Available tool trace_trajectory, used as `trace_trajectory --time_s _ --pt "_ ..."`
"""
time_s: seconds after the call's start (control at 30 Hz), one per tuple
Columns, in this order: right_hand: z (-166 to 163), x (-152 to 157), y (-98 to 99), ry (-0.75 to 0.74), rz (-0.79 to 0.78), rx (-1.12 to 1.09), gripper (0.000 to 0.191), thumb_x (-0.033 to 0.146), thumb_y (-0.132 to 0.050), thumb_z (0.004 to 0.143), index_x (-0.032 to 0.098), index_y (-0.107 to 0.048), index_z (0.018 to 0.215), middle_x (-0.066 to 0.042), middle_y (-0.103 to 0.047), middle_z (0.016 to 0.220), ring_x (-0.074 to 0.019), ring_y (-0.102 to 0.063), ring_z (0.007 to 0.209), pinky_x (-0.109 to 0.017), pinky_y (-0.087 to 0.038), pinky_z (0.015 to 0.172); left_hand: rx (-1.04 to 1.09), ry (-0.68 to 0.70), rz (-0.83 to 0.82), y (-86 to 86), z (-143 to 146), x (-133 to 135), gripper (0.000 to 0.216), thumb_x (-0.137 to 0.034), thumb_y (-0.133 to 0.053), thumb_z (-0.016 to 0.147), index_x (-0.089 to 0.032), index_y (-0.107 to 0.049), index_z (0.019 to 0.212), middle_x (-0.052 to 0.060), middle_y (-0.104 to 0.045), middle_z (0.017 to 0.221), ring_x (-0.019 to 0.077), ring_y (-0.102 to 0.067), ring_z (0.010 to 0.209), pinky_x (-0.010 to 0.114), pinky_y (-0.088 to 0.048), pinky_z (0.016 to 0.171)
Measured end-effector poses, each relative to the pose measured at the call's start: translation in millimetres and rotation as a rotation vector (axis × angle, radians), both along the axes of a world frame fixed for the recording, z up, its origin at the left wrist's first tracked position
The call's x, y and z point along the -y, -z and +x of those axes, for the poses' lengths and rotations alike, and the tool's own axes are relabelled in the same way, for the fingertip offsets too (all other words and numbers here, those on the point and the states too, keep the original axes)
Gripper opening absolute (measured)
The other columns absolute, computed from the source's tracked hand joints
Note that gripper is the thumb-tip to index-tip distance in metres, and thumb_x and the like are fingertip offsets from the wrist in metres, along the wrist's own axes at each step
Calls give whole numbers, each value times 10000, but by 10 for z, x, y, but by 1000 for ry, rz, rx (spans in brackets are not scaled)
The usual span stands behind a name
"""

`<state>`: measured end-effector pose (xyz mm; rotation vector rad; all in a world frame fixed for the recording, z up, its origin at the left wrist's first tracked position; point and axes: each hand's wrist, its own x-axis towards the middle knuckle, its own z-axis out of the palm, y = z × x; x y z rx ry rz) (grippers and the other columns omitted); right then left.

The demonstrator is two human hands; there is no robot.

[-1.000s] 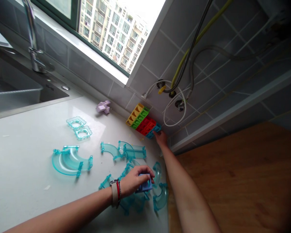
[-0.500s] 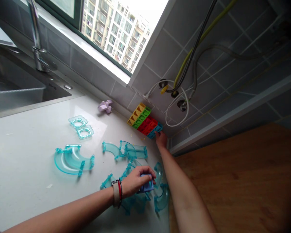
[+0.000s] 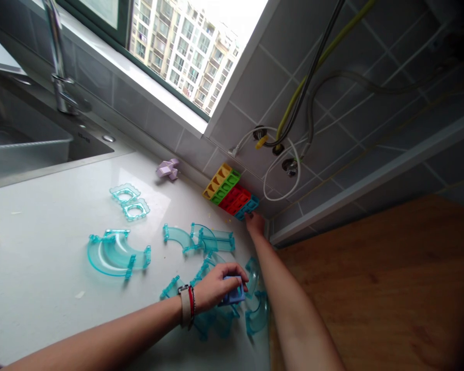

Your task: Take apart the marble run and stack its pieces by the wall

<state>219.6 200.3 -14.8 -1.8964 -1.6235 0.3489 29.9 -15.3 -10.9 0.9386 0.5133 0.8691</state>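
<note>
My left hand (image 3: 216, 286) is closed around a small blue square block (image 3: 234, 294), held over a pile of clear teal curved track pieces (image 3: 255, 314) near the counter's front right. My right hand (image 3: 255, 224) reaches to the wall and touches the blue end of a row of coloured blocks (image 3: 232, 195), yellow, green, red and blue, leaning against the tiles. Its fingers are mostly hidden behind the hand.
More teal track curves (image 3: 116, 255) and two square teal frames (image 3: 129, 202) lie on the white counter (image 3: 42, 288). A purple piece (image 3: 168, 169) sits by the wall. A sink (image 3: 23, 149) and tap (image 3: 60, 62) are at the left; hoses (image 3: 294, 118) hang on the tiles.
Almost nothing has moved. Both hands stay where they were; the view has shifted slightly.
</note>
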Motion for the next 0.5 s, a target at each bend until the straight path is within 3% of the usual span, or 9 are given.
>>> trace_trajectory --time_s 0.13,0.23,0.3,0.37,0.5 --pt "-101 208 -119 71 40 -171 301 349 -642 992 179 -629 1240 -88 -652 1246 -221 -674 1036 -421 -590 883 2 -42 2 -14 2 -10 286 -403 -672 813 -135 -684 912 76 -736 853 174 -682 713 252 -517 623" --pt "-252 548 -253 126 109 -339 292 414 -574 1014 150 -661 1102 -52 -699 971 -156 -675 747 -301 -579 664 0 -55 -120 -37 -10 -27 392 -537 -622 840 -155 -645 924 42 -687 736 205 -696 565 255 -495 467" --pt "-403 919 -334 142 174 -443 414 485 -452 1028 128 -658 1066 -20 -657 776 -128 -595 556 -248 -490 505 21 -64 -203 -56 -31 -47 504 -657 -548 860 -163 -619 929 35 -664 679 251 -716 541 283 -510 439" --pt "-579 1403 -375 129 255 -523 443 501 -410 1021 141 -634 1150 5 -626 754 -105 -550 528 -219 -447 480 66 -81 -266 -69 -53 -72 617 -762 -457 866 -163 -599 913 46 -667 666 277 -730 553 304 -527 444" --pt "-853 2488 -241 48 413 -697 363 469 -528 988 155 -673 1098 -9 -625 772 -105 -537 545 -225 -462 499 119 -135 -324 -61 -69 -124 720 -848 -356 856 -167 -587 897 28 -637 630 238 -688 495 294 -509 411"
